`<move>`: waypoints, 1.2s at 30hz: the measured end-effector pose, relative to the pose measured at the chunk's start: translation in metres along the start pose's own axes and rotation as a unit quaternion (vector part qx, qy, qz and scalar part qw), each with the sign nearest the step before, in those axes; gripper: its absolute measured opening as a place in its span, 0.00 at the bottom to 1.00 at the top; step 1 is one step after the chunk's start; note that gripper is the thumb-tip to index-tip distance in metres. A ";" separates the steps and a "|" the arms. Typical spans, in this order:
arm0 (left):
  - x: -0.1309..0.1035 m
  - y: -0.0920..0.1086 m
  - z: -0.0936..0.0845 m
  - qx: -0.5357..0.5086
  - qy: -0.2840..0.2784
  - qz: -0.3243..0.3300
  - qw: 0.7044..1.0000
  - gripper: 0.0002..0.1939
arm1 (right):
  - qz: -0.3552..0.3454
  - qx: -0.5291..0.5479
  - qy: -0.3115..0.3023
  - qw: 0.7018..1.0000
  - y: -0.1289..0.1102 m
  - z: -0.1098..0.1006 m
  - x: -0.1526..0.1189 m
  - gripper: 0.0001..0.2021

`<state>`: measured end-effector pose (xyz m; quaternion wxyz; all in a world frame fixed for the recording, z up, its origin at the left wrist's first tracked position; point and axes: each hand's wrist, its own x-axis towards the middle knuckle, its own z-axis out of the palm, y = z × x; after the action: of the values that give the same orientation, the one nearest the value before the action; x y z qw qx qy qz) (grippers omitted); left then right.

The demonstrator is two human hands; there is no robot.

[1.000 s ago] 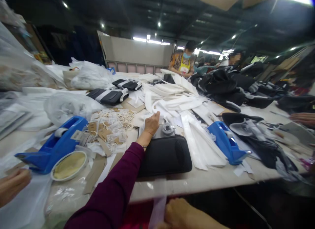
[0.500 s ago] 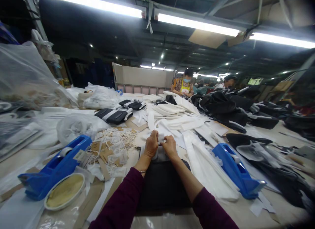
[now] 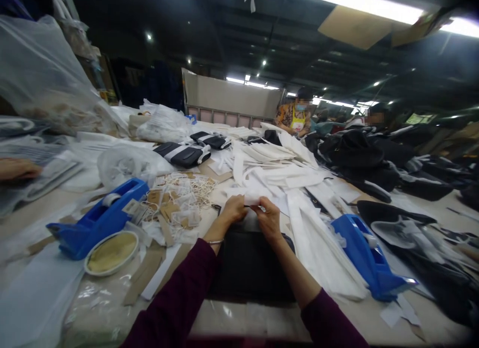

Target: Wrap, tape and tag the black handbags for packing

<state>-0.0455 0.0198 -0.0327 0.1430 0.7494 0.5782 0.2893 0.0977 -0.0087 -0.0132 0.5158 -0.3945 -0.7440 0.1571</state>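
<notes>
A black bag lies flat in front of me, between my forearms. At its far edge a white wrapping strip is stretched between my two hands. My left hand is closed on the strip's left part, with its fingertips turned away from me. My right hand pinches the strip's right side between thumb and fingers. Something thin and dark shows between the hands, too small to name. Greyish see-through material lies just under them, above the bag.
Blue tape dispensers stand left and right. Near the left one are a round dish and a heap of stringed tags. White strips pile up ahead; black bags lie right. Another person's hand is at far left.
My view has tilted down and turned left. Both hands stay at the strip, and the right hand's fingers have shifted on it. Another person's hand has come in at the left edge.
</notes>
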 end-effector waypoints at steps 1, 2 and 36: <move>0.000 0.000 -0.001 -0.002 -0.009 0.008 1.000 0.13 | -0.024 -0.003 -0.014 1.000 -0.005 -0.003 -0.006 0.06; 0.001 0.000 -0.002 -0.006 -0.017 0.018 1.000 0.12 | -0.049 -0.013 -0.028 0.998 -0.010 -0.007 -0.012 0.07; 0.004 0.010 0.010 0.095 -0.051 0.081 0.991 0.16 | -0.207 -0.126 -0.222 0.944 -0.041 -0.051 -0.115 0.14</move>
<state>-0.0306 0.0223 -0.0341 0.0767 0.8178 0.5322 0.2050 0.1436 -0.1294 -0.0397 0.3044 -0.2489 -0.9187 0.0358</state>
